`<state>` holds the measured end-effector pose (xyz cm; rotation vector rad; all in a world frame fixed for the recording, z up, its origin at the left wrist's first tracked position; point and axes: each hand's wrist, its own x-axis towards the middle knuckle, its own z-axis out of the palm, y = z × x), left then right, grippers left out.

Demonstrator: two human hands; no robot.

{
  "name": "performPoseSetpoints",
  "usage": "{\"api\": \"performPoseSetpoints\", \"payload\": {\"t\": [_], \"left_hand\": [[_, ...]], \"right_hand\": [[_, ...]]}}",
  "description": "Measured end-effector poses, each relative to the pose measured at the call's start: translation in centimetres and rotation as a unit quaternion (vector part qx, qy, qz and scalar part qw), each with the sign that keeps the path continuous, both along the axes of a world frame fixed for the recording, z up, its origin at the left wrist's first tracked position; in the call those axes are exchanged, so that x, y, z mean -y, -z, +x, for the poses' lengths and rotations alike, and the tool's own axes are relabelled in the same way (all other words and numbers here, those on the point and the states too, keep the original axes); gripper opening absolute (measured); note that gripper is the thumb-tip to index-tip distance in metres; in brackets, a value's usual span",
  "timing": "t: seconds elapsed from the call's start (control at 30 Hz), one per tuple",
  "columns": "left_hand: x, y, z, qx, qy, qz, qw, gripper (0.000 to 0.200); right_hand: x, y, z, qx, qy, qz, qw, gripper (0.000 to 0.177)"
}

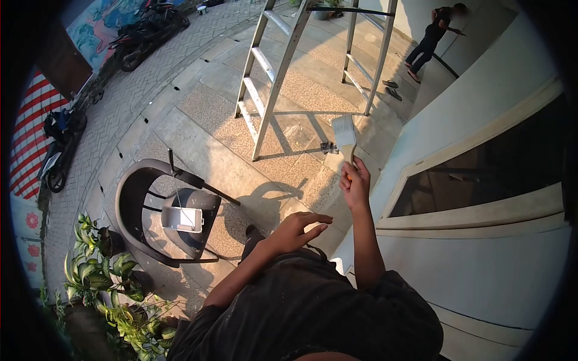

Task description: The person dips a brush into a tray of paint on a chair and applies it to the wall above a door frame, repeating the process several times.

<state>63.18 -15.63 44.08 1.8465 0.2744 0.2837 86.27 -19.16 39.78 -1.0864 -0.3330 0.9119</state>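
Note:
My right hand (356, 182) is closed around the handle of a wide paintbrush (345, 131), its pale bristles pointing up and away from me. In front of my body, my left hand (299, 231) is held out with the fingers extended and nothing in it. To the left stands a dark chair (133, 186). On its seat rests a light paint tray (182, 219), with a long thin handle rising from it. Close on the right is a white wall (457, 265) with a dark window pane (487, 162) in a cream frame.
An aluminium stepladder (265, 84) stands ahead on the paving. Potted plants (99, 274) line the lower left. Another person (435, 37) stands by the wall at the far right, near sandals (392, 91). Motorbikes (60, 144) are parked along the far left.

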Motion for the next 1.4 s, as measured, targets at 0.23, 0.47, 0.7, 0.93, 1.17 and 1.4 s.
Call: {"api": "performPoseSetpoints", "payload": {"t": [0.23, 0.47, 0.7, 0.93, 1.17, 1.4], "left_hand": [[-6.1, 0.2, -1.5, 0.038, -0.022, 0.022, 0.999, 0.029], [-13.3, -0.6, -5.0, 0.007, -0.022, 0.021, 1.000, 0.026], [-16.2, 0.3, -7.7, 0.008, -0.047, -0.006, 0.999, 0.025], [-17.8, 3.7, -8.1, 0.023, -0.078, -0.018, 0.997, 0.026], [-22.7, 4.0, -8.4, 0.045, -0.266, 0.012, 0.963, 0.023], [-24.5, 4.8, -8.6, 0.030, -0.443, -0.017, 0.896, 0.021]], "right_hand": [[-4.5, -0.6, -1.1, 0.003, 0.009, 0.012, 1.000, 0.028], [-9.8, -1.3, -3.5, 0.006, 0.032, 0.016, 0.999, 0.026], [-14.1, -0.3, -6.9, -0.010, -0.003, 0.002, 1.000, 0.028], [-22.7, 1.6, -7.8, 0.064, -0.144, -0.045, 0.987, 0.024], [-34.3, 3.4, -9.7, 0.080, -0.317, -0.056, 0.944, 0.023], [-44.3, 5.5, -13.9, 0.155, -0.508, -0.065, 0.845, 0.028]]}}
